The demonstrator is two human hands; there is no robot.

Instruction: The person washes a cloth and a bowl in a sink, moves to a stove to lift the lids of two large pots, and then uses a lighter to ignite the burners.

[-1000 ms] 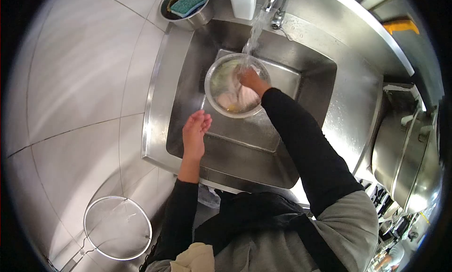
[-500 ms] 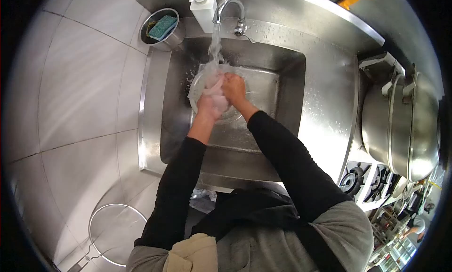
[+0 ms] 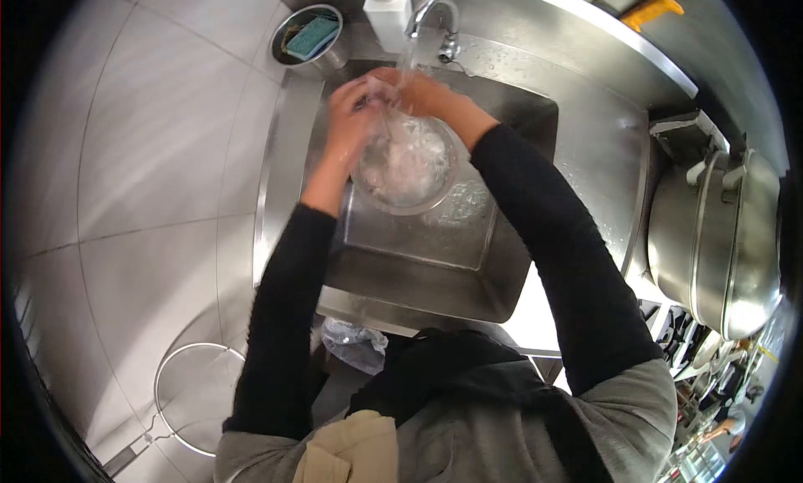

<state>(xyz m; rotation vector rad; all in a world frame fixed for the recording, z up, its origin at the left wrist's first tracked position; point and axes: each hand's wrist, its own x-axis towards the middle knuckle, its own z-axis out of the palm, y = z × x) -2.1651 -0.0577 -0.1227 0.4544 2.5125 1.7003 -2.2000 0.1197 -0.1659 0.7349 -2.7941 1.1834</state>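
Observation:
A steel bowl full of white frothy water stands in the steel sink. Water runs from the faucet into it. My left hand and my right hand meet under the stream, just above the bowl's far rim, fingers curled toward each other. Splashing water hides whether anything lies between them.
A white soap dispenser stands left of the faucet, beside a metal cup holding a green sponge. Large steel pots sit at the right. A round wire strainer lies on the tiled floor, and a plastic bag hangs below the sink front.
My left hand came up from the sink's near edge to join the right. Both then rose from inside the bowl to the stream under the tap. The bowl has filled with froth.

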